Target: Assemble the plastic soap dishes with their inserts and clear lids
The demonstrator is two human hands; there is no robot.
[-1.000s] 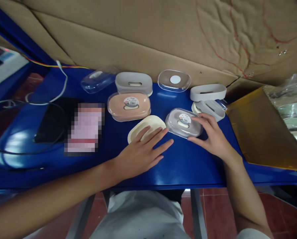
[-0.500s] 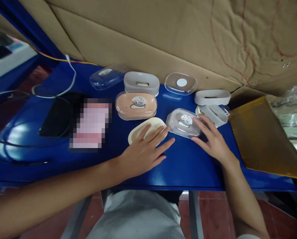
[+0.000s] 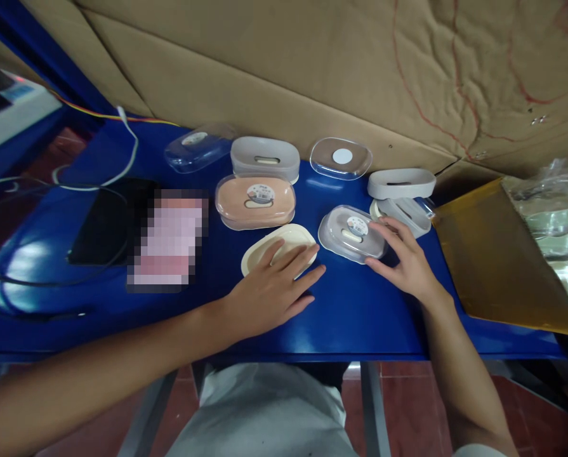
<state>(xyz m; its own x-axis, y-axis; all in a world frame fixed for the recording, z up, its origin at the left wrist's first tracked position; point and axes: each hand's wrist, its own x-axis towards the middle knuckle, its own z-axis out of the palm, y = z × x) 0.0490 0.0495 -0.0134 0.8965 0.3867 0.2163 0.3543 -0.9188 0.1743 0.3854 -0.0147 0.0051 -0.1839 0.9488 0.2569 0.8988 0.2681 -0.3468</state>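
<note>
My left hand [image 3: 270, 293] lies over a cream oval tray [image 3: 290, 238], fingers outstretched and spread, covering its near part. To its right sits a grey oval soap box [image 3: 341, 238] with a clear lid and a round label. My right hand [image 3: 402, 260] grips that box's right end, thumb at the near edge and fingers over the lid. Behind the tray is a peach soap box [image 3: 233, 200] under a clear lid. Farther back stand a slotted grey inner tray [image 3: 245, 152] and two loose clear lids, one at left [image 3: 181, 158] and one in the middle [image 3: 324, 149].
At the right, another grey slotted tray [image 3: 398, 187] stands behind a tilted grey piece [image 3: 410, 219]. A cardboard box [image 3: 488, 266] holds several bagged pieces. On the left lie a black object [image 3: 93, 235], a blurred-out phone-like item [image 3: 169, 238] and cables. Brown cardboard [image 3: 245, 70] lines the back.
The view has shifted slightly, moving most things a little left. The grey soap box has edged right, away from the cream tray. My hands keep nearly the same pose.
</note>
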